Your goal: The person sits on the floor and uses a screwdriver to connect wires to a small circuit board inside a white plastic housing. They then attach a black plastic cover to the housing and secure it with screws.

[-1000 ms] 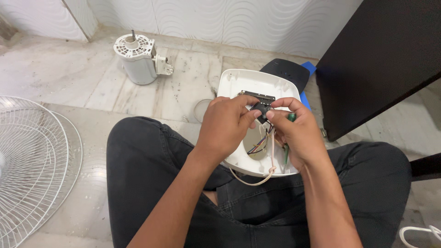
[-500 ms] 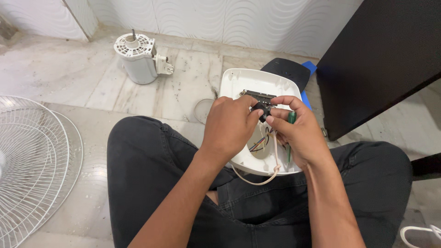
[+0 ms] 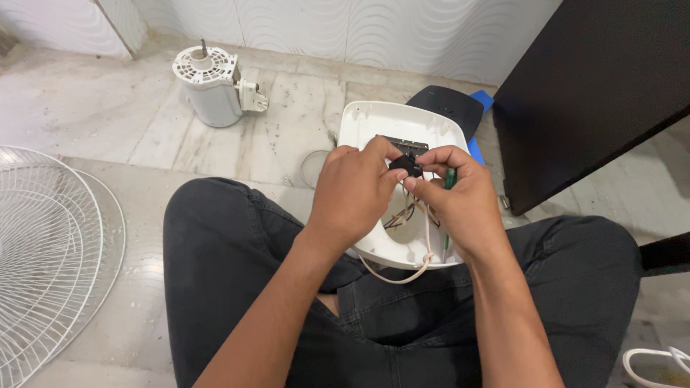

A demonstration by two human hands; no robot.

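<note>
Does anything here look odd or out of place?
Yes. Loose wires hang out of the opened white housing, and the fan motor and wire grille lie apart on the floor.

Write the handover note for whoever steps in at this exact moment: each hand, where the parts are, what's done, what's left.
Left hand: pinches the small black part over the white housing; grip closed.
Right hand: fingertips on the same black part, green-handled tool tucked in the palm.
Parts: housing lies open on the lap, coloured wires and cream cord hang out. Motor stands on the floor; fan grille lies far left.
Done: housing opened, motor out.
Left: black part not seated; wires loose.
</note>
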